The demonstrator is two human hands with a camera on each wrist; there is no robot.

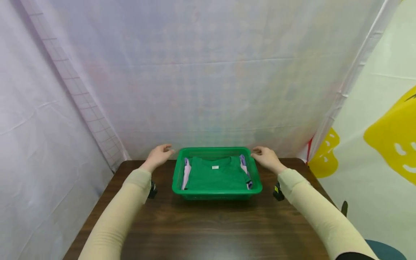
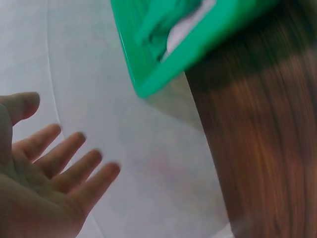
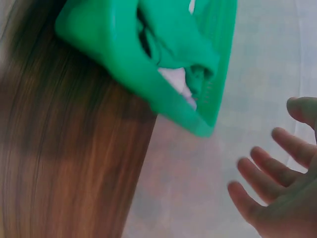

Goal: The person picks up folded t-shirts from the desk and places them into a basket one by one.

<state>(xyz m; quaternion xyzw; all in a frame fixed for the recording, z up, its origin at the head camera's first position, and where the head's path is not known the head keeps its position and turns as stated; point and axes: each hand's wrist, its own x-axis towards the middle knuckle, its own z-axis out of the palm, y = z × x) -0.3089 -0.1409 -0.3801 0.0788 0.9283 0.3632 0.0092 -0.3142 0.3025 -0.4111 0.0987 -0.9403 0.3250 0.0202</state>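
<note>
A green plastic basket [image 1: 217, 192] sits toward the back of the dark wooden table. Inside it lies a folded green shirt [image 1: 216, 177] with a small white label at its neckline, over pale pink and purple cloth [image 1: 186, 173] that shows at both sides. My left hand [image 1: 159, 156] hovers just left of the basket's far left corner, its fingers spread and holding nothing in the left wrist view. Off the far right corner is my right hand [image 1: 264, 157], also apart from the rim, with fingers spread and the palm bare in the right wrist view.
The brown table [image 1: 214, 225] extends in front of the basket. A white sheet [image 1: 208, 90] hangs close behind its back edge, and another covers the left side. Yellow printed shapes [image 1: 394, 133] mark the right-hand wall covering. A dark blue-grey rounded object [image 1: 385, 250] shows at lower right.
</note>
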